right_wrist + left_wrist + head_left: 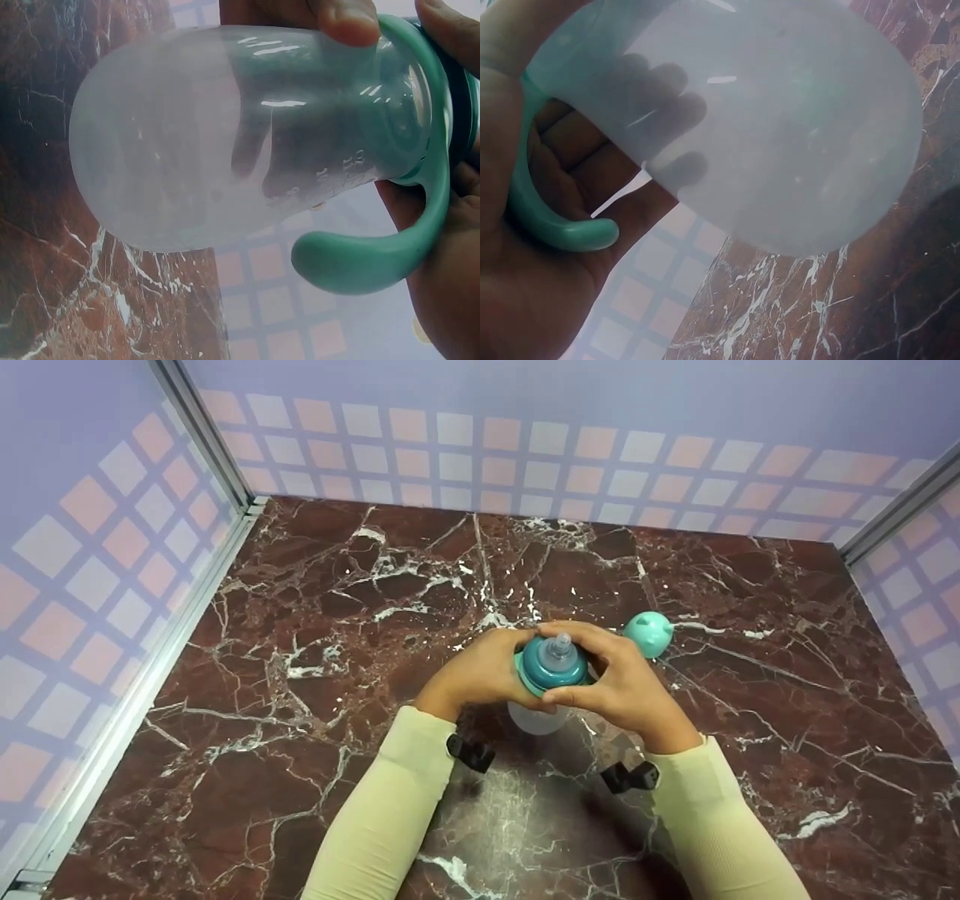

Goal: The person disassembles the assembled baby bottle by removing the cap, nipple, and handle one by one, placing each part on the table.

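A translucent baby bottle [165,142] stands roughly upright between both hands, its teal collar [553,675] and clear nipple [559,652] facing up in the head view. My left hand [491,667] grips the bottle's upper body; its fingers show through the wall in the left wrist view. One mint-green side handle [562,225] curves beside that palm. My right hand [619,679] holds the teal collar, thumb at the near side and fingers around the far side. Another curved handle [360,262] hangs free below it in the right wrist view.
A rounded mint-green cap [649,634] with small bumps lies on the dark red marble-patterned table [360,660], just beyond the right hand. Panels with pink and white squares [501,435] border the table at the back and both sides.
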Demonstrator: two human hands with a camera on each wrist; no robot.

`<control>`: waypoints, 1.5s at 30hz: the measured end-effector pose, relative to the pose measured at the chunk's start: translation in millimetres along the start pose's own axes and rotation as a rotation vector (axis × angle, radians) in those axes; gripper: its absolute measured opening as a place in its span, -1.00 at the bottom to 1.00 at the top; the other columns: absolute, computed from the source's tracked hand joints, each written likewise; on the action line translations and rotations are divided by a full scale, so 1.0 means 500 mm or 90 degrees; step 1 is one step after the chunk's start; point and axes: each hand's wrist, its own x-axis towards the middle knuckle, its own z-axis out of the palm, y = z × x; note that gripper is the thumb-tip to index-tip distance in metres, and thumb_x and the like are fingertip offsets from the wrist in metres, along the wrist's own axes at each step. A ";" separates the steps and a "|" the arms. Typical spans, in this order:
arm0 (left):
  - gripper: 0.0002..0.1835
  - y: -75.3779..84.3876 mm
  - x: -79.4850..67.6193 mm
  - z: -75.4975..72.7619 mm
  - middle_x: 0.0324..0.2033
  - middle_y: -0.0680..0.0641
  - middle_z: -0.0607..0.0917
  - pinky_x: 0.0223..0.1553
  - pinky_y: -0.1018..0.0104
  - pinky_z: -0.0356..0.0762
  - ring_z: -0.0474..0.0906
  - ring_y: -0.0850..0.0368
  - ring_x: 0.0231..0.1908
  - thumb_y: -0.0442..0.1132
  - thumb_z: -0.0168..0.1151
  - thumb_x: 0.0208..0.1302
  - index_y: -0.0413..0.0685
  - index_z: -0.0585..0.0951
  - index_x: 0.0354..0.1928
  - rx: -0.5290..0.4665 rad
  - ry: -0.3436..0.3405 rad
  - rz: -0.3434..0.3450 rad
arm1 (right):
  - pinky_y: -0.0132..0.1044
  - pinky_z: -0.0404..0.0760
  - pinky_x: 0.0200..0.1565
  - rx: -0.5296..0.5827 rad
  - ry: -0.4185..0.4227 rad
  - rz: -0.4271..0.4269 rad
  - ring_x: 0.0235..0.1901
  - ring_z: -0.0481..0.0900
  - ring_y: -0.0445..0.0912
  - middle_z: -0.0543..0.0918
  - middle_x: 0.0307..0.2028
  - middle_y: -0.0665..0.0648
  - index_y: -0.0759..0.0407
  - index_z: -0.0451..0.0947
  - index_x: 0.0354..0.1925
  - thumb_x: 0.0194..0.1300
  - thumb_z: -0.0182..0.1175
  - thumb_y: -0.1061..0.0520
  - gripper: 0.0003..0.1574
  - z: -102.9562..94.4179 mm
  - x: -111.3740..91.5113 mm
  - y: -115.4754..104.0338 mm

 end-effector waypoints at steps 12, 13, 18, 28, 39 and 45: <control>-0.24 0.001 -0.001 0.003 -0.09 0.12 0.72 0.08 0.34 0.53 0.62 0.29 -0.09 -0.04 0.65 -0.32 0.05 0.61 0.08 0.041 0.026 0.009 | -0.31 0.34 0.35 -0.006 0.005 -0.018 0.30 0.42 -0.06 0.50 0.27 0.15 0.16 0.44 0.27 -0.17 0.57 0.25 -0.02 0.000 -0.003 0.004; -0.25 0.001 -0.001 0.003 -0.09 0.12 0.72 0.08 0.35 0.53 0.62 0.29 -0.09 -0.04 0.65 -0.32 0.05 0.61 0.07 0.047 0.031 0.010 | -0.31 0.33 0.36 -0.006 0.007 -0.017 0.31 0.41 -0.06 0.49 0.28 0.13 0.14 0.43 0.28 -0.18 0.57 0.25 0.00 0.000 -0.003 0.003; -0.30 0.002 -0.001 0.004 -0.10 0.11 0.72 0.10 0.33 0.52 0.61 0.29 -0.08 -0.04 0.63 -0.26 0.05 0.62 0.05 0.046 0.055 0.011 | -0.30 0.30 0.38 -0.051 0.043 -0.020 0.34 0.37 -0.05 0.46 0.31 0.08 0.10 0.41 0.31 -0.21 0.60 0.19 0.06 0.002 -0.004 -0.002; -0.28 0.004 -0.001 0.008 -0.10 0.15 0.71 0.09 0.30 0.53 0.61 0.29 -0.08 0.07 0.61 -0.23 0.13 0.60 0.09 0.069 0.089 -0.002 | -0.28 0.46 0.20 -0.215 0.139 -0.007 0.12 0.49 -0.16 0.52 0.17 0.01 0.05 0.48 0.24 -0.22 0.60 -0.09 0.00 0.013 0.001 -0.010; -0.33 0.001 0.002 0.016 -0.13 0.16 0.71 0.03 0.30 0.56 0.62 0.28 -0.13 0.10 0.57 -0.19 0.14 0.61 0.06 0.120 0.123 -0.009 | -0.21 0.58 -0.02 -0.249 0.176 0.003 0.00 0.50 -0.18 0.54 0.13 0.05 0.08 0.52 0.17 -0.22 0.59 -0.13 -0.05 0.023 -0.001 -0.013; -0.34 0.003 0.002 0.015 -0.12 0.14 0.72 0.04 0.30 0.55 0.62 0.27 -0.13 0.09 0.55 -0.18 0.12 0.61 0.06 0.137 0.123 -0.008 | -0.17 0.57 -0.01 -0.266 0.179 0.005 0.02 0.52 -0.16 0.57 0.09 0.06 0.11 0.54 0.13 -0.20 0.58 -0.14 -0.09 0.026 0.001 -0.014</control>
